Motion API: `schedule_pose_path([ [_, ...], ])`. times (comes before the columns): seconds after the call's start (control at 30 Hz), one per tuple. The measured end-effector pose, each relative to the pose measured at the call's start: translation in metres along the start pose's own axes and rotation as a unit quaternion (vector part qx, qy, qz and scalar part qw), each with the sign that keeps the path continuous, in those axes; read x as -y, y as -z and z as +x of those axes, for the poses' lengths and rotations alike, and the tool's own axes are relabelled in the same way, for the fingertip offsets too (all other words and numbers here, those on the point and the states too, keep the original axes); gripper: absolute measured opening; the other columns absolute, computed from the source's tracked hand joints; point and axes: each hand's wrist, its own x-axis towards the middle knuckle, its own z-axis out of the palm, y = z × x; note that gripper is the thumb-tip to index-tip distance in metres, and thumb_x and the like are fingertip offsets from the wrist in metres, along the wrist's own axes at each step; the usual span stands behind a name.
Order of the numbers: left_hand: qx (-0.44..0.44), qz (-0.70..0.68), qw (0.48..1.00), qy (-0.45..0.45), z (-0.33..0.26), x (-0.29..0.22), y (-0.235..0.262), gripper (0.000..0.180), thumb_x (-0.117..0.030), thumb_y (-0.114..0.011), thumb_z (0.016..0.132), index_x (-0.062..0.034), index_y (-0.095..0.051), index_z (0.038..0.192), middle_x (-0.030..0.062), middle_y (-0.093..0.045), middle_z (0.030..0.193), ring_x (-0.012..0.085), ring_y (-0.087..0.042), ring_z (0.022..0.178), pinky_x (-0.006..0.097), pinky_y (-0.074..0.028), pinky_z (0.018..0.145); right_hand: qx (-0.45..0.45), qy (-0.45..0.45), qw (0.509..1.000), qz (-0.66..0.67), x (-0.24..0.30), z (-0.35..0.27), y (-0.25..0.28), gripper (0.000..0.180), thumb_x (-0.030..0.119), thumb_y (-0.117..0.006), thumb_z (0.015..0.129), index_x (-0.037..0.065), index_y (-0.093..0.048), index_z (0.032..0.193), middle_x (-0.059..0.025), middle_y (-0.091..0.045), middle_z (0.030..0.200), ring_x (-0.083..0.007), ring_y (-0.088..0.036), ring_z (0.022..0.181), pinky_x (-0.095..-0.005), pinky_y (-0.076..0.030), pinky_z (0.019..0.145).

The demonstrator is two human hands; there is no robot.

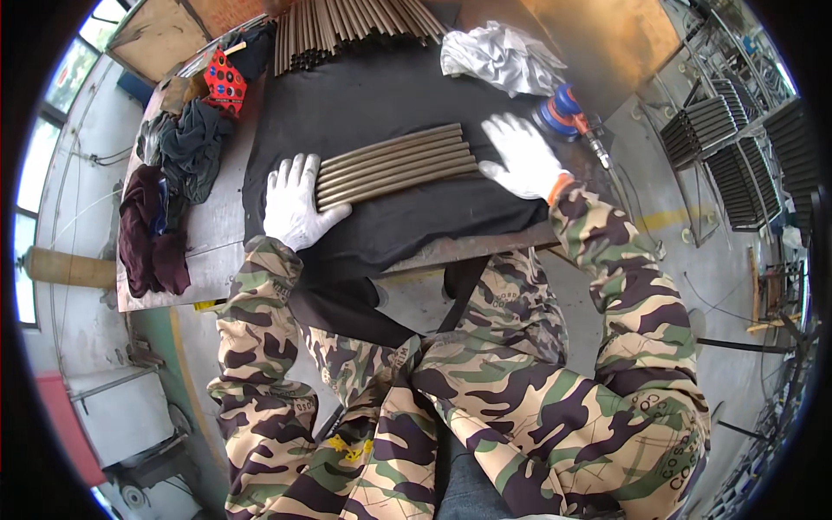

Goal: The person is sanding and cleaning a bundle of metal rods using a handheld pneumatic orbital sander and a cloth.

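Note:
Several brown metal tubes (394, 166) lie side by side on a black cloth (373, 95) that covers the work table. My left hand (299, 204), in a white glove, rests flat at the tubes' left ends with its fingers spread. At the right ends is my right hand (524, 156), also white-gloved, its fingers stretched out and its thumb near the tube ends. Neither hand grips a tube. Just beyond my right hand lies a blue and orange air sander (562, 113) with a hose fitting.
A large stack of tubes (355, 30) lies at the table's far side, near a crumpled silvery sheet (498, 59). Dark rags (192, 147) and a maroon cloth (152, 234) lie at left. Racks of dark metal parts (724, 139) stand at right. A gas cylinder (69, 267) is at far left.

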Motion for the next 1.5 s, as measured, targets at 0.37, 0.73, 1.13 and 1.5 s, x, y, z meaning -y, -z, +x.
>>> schedule_pose_path([
  [0.37,-0.005,0.013,1.0,-0.012,-0.002,0.004,0.001,0.101,-0.057,-0.08,0.082,0.0007,-0.044,0.157,0.0254,-0.049,0.158,0.0462,-0.041,0.15,0.058,-0.028,0.125,0.041,0.065,0.993,0.09,0.068,-0.052,0.034,0.085,0.045,-0.074,0.09,-0.006,-0.047,0.154,-0.0324,-0.049,0.155,-0.0509,-0.041,0.149,-0.0582,-0.028,0.128],
  [0.73,-0.044,-0.017,0.999,-0.009,-0.012,0.005,0.0,0.095,-0.051,-0.08,0.081,0.002,-0.048,0.154,0.0262,-0.052,0.155,0.0478,-0.041,0.149,0.06,-0.026,0.126,-0.147,0.042,0.988,0.035,0.008,-0.024,0.1,0.049,0.026,-0.079,0.088,0.003,-0.069,0.13,-0.0196,-0.07,0.129,-0.0427,-0.064,0.124,-0.0528,-0.049,0.111],
  [1.13,-0.084,-0.312,0.94,0.106,-0.021,0.039,-0.038,0.061,-0.028,-0.064,0.105,-0.0085,-0.048,0.161,0.0219,-0.045,0.166,0.0395,-0.028,0.162,0.045,-0.029,0.129,-0.174,-0.04,0.862,0.475,0.065,0.057,-0.038,0.056,0.03,-0.057,0.113,-0.001,-0.049,0.159,-0.0186,-0.056,0.159,-0.0223,-0.051,0.147,-0.0341,-0.036,0.123],
  [1.5,-0.057,-0.095,0.993,0.047,-0.016,0.013,-0.022,0.061,-0.029,-0.065,0.102,-0.0047,-0.05,0.156,0.0232,-0.05,0.16,0.0471,-0.036,0.155,0.052,-0.03,0.128,-0.159,-0.114,0.605,0.772,0.045,0.055,-0.049,0.05,0.016,-0.056,0.111,-0.008,-0.05,0.155,-0.0206,-0.057,0.157,-0.0266,-0.049,0.149,-0.0365,-0.035,0.127],
])
